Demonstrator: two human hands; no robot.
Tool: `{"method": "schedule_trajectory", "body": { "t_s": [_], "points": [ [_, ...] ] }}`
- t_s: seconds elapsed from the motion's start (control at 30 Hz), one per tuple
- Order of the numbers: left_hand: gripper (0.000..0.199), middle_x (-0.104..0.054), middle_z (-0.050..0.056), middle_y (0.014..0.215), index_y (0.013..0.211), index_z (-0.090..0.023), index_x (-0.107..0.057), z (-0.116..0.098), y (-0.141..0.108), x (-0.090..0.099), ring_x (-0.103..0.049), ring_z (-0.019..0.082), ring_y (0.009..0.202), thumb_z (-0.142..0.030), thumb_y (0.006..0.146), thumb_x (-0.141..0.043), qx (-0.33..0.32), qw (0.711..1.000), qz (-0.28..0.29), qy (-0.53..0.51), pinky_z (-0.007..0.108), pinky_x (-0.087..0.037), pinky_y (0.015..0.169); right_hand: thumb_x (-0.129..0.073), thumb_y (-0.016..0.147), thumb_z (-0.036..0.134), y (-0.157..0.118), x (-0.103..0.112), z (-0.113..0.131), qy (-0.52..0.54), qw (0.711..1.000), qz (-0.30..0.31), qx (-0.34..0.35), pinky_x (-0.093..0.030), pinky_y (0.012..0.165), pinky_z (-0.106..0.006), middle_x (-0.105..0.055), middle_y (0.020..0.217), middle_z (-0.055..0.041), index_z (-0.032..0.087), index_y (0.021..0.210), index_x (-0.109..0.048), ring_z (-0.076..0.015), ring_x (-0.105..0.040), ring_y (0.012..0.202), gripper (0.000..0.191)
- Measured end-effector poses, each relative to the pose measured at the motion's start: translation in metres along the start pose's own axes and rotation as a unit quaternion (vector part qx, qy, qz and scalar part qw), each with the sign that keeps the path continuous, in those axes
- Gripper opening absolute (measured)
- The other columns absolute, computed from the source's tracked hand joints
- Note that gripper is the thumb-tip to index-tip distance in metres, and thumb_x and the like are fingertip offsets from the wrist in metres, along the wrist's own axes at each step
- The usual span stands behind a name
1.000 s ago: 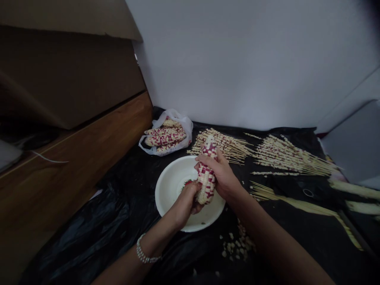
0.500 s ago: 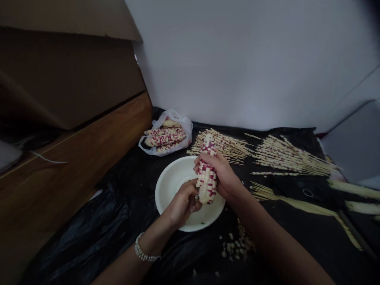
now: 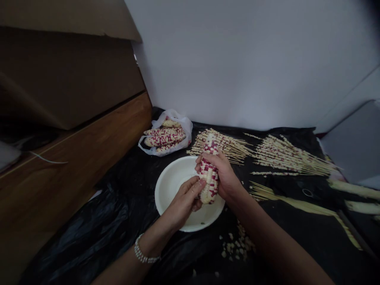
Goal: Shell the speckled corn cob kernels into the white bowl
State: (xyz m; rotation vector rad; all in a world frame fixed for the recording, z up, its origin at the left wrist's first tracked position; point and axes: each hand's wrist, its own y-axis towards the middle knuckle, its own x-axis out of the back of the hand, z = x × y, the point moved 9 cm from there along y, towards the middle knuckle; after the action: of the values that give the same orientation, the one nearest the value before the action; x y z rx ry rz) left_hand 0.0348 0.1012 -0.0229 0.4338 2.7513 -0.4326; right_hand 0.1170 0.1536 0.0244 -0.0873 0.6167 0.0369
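Observation:
An ear of corn [image 3: 209, 178] with cream and dark red kernels is held nearly upright above a white bowl [image 3: 166, 186]. My right hand [image 3: 226, 174] is wrapped round its right side, thumb across the front. On the lower left of the cob, my left hand [image 3: 187, 200] presses its thumb against the kernels, the other fingers bent behind and partly hidden. A beaded bracelet [image 3: 144, 251] circles my left wrist. Loose kernels [image 3: 237, 245] lie on the black sheet to the right of the bowl's near edge.
Several more corn ears [image 3: 166, 138] sit in a white plastic bag [image 3: 186, 126] behind the bowl. Kernel-threaded skewers [image 3: 279, 154] lie in two piles along the wall. Bare bamboo sticks [image 3: 291, 202] and stripped-looking pale cobs [image 3: 356, 190] are at the right. A cardboard box [image 3: 74, 79] stands left.
My left thumb has moved up onto the front of the cob's kernels; before, it was lower at the side. The corn has shifted slightly right with my right hand.

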Motion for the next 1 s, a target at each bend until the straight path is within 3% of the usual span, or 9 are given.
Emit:
{"method": "schedule_trajectory", "body": {
  "t_s": [0.33, 0.5, 0.67, 0.8, 1.0],
  "points": [
    [0.027, -0.05, -0.002, 0.073, 0.099, -0.017, -0.058, 0.013, 0.004, 0.009, -0.038, 0.009, 0.055, -0.036, 0.081, -0.061, 0.002, 1.0, -0.007, -0.003, 0.02, -0.021, 0.045, -0.08, 0.065, 0.033, 0.001, 0.001, -0.009, -0.009, 1.0, -0.011, -0.002, -0.049, 0.045, -0.021, -0.067, 0.066, 0.003, 0.021, 0.084, -0.055, -0.0121, -0.06, 0.052, 0.034],
    [0.044, -0.052, -0.001, 0.071, 0.093, -0.016, -0.058, 0.006, 0.004, 0.003, -0.042, 0.009, 0.056, -0.058, 0.083, -0.062, -0.007, 0.999, 0.001, -0.046, 0.021, -0.027, 0.045, -0.078, 0.068, 0.032, 0.0, 0.001, -0.004, -0.008, 1.0, -0.003, 0.008, -0.05, 0.046, -0.02, -0.069, 0.069, 0.0022, 0.021, 0.085, -0.056, -0.0121, -0.062, 0.054, 0.03],
    [0.043, -0.05, -0.003, 0.066, 0.089, -0.016, -0.057, 0.004, 0.002, 0.001, -0.034, 0.005, 0.049, -0.058, 0.085, -0.066, -0.025, 0.999, 0.016, 0.022, 0.02, -0.022, 0.044, -0.079, 0.067, 0.034, 0.001, 0.002, -0.001, -0.006, 1.0, -0.008, 0.0, -0.049, 0.044, -0.021, -0.067, 0.067, 0.0027, 0.021, 0.084, -0.056, -0.0124, -0.06, 0.053, 0.031],
    [0.039, -0.052, -0.002, 0.068, 0.092, -0.016, -0.058, 0.003, 0.003, 0.002, -0.038, 0.006, 0.049, -0.054, 0.087, -0.064, -0.034, 0.998, 0.018, 0.052, 0.02, -0.025, 0.044, -0.078, 0.067, 0.034, 0.001, 0.002, 0.001, -0.018, 1.0, -0.007, 0.011, -0.049, 0.045, -0.022, -0.067, 0.067, 0.0025, 0.022, 0.084, -0.056, -0.0125, -0.06, 0.053, 0.03],
    [0.021, -0.053, -0.001, 0.066, 0.085, -0.016, -0.058, -0.002, 0.002, 0.008, -0.041, 0.009, 0.051, -0.037, 0.085, -0.055, -0.049, 0.993, 0.0, 0.104, 0.022, -0.029, 0.045, -0.077, 0.073, 0.033, -0.006, -0.001, 0.003, -0.121, 0.992, -0.005, 0.045, -0.05, 0.049, -0.022, -0.064, 0.067, 0.0047, 0.024, 0.088, -0.054, -0.0121, -0.06, 0.056, 0.028]
  ]
}}
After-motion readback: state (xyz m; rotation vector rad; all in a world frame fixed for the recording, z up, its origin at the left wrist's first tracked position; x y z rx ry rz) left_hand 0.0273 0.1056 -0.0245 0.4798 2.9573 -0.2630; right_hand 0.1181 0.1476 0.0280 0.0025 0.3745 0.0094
